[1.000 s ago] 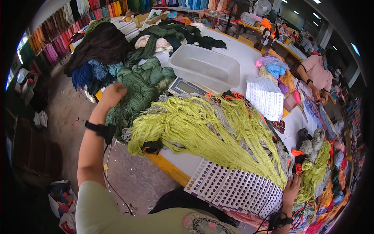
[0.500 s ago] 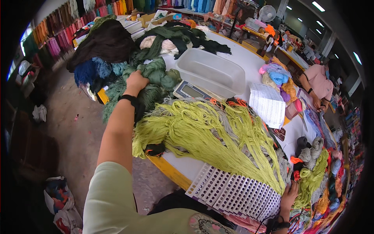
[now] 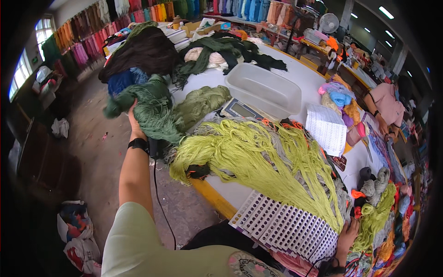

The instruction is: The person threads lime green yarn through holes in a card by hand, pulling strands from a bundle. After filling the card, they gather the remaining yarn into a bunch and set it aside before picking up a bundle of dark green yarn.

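Observation:
At the far left of the table, my left hand [image 3: 134, 121] is closed round a bundle of dark green yarn [image 3: 157, 113], lifting it; the yarn covers most of the fingers. Beside it lies a skein of olive green yarn [image 3: 203, 104]. A large spread of lime green yarn [image 3: 240, 147] stretches over grey yarn across the table's middle. My right hand [image 3: 348, 234] rests at the lower right end of this spread, fingers stretched forward, holding nothing visible. White cards with rows of dark holes [image 3: 286, 226] lie partly under the lime yarn, between my body and the spread.
A translucent plastic tub [image 3: 265, 90] stands behind a digital scale [image 3: 241, 109]. Black-brown yarn [image 3: 140, 55] is heaped at the back left. Printed sheets [image 3: 326, 129] lie right of the tub. Mixed coloured skeins [image 3: 380, 217] fill the right side. Another person [image 3: 385, 104] works at the right.
My left hand has raised the dark green yarn and drawn it to the left, uncovering the olive skein. My right hand stays by the lime yarn. The view has shifted slightly.

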Tool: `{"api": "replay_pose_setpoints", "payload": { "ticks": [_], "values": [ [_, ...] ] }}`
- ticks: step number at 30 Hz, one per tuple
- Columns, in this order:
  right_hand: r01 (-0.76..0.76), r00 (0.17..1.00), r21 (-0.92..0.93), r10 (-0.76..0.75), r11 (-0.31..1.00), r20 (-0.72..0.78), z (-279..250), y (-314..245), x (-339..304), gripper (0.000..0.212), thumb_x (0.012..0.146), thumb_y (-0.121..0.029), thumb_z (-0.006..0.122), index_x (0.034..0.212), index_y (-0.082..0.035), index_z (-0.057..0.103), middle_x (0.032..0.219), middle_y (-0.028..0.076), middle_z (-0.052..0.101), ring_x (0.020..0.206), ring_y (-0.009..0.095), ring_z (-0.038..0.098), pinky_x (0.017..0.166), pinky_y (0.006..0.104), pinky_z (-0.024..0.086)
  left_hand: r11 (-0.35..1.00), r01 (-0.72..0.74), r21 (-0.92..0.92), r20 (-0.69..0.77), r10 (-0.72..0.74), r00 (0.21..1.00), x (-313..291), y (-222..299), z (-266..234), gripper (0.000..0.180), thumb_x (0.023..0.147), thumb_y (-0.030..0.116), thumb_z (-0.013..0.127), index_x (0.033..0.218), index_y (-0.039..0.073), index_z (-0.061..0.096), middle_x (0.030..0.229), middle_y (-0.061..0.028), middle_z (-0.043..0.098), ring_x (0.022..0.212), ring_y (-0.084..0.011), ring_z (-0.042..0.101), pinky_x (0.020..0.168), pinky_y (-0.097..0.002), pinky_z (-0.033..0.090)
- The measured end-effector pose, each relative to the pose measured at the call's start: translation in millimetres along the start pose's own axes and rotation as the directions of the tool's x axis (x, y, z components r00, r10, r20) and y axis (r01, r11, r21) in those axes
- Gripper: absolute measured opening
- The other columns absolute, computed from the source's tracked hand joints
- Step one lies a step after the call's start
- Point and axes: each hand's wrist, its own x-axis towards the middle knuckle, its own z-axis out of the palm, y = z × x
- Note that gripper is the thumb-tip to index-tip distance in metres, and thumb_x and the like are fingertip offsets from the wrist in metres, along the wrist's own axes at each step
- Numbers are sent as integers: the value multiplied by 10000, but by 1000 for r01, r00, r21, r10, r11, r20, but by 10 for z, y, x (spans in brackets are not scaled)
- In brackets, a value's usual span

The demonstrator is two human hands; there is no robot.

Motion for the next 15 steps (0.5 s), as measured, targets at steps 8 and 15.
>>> {"api": "replay_pose_setpoints", "payload": {
  "ticks": [8,15],
  "values": [
    [-7,1000,-16,7,1000,-24,89,76,-58,280,928,-123,520,1178,2,534,1130,196,537,1044,407,520,892,467,392,998,-52,-37,225,60,973,-770,798,204,600,876,424,574,1342,57,481,1297,-150,558,1155,-330,556,1000,-488,444],
    [18,999,16,-17,1000,-34,78,155,-80,284,923,-124,526,1179,-2,538,1145,229,535,1042,424,517,902,488,393,906,-339,252,491,182,852,-1298,769,724,829,802,413,707,1450,56,331,1451,-150,419,1313,-361,425,1119,-510,314]
  ]
}}
